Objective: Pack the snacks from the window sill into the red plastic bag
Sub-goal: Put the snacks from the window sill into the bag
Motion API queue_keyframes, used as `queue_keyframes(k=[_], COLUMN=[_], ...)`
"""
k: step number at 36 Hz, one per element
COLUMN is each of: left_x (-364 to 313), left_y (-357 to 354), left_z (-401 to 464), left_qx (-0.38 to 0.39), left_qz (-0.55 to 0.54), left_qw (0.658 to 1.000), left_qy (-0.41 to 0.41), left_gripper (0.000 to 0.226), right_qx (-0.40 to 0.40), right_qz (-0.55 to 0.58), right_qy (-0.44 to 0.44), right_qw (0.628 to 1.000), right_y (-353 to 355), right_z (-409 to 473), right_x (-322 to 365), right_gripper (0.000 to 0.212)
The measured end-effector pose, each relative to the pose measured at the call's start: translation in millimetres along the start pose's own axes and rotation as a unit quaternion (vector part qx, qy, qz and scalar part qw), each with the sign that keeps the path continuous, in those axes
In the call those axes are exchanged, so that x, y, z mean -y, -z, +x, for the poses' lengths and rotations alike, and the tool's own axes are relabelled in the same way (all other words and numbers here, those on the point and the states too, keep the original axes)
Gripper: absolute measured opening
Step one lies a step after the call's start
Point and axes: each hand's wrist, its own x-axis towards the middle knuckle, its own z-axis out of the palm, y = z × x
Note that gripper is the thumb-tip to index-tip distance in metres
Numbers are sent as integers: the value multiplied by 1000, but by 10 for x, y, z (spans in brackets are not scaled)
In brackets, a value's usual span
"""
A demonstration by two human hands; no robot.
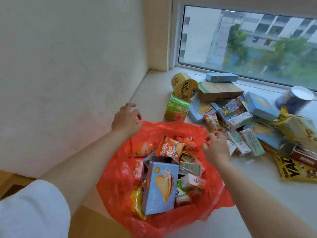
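The red plastic bag (120, 191) lies open on the window sill, holding a light blue biscuit box (160, 186), an orange packet (169, 148) and several small cartons. My left hand (126, 120) rests at the bag's far left rim with fingers spread. My right hand (216, 146) pinches the bag's right rim. Loose snacks lie to the right: a green pouch (176, 109), a yellow cup (186, 87), blue boxes (262, 103), small milk cartons (247, 143).
The window (248, 42) runs along the back of the sill (154, 93). A white wall (68, 57) closes the left side. A purple cup (295, 98) and a yellow YAO packet (295, 169) lie at the far right. The sill's front edge drops off at bottom left.
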Motion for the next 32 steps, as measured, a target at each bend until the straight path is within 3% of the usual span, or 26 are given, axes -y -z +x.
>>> queue_keyframes(k=[7,12,15,17,19,22,24,26,29,32], left_x=[-307,-424,-387,-365,-373,-404,-476,-588,-676,-561], left_y=[-403,-824,-1028,-1083,-1064,-953,-863,-780,-744,-871], left_z=[394,586,725,785,848,996,1076,1117,1113,1085], left_qx=[111,229,251,237,210,185,159,116,83,146], left_qz=[71,198,218,172,68,-102,-200,-274,-302,-193], left_qw=[977,930,926,944,969,977,967,955,949,970], left_qy=[-169,-208,-181,-154,-111,-30,-3,17,31,29], left_gripper=[36,73,50,33,25,21,18,16,16,19], right_qx=[-39,12,53,70,55,-11,-47,-82,-93,35], right_qz=[-35,-118,-187,-224,-178,31,164,229,233,150], right_qy=[32,7,-32,-39,-59,-109,-117,-102,-81,-79], right_qw=[998,993,981,971,981,994,978,965,965,985], right_y=[-155,-307,-364,-375,-370,-268,-175,-99,-85,-232], right_z=[227,498,692,783,883,1019,1061,1049,1000,969], right_x=[139,177,172,155,144,187,267,327,328,195], right_gripper=[41,68,61,39,29,17,14,13,12,13])
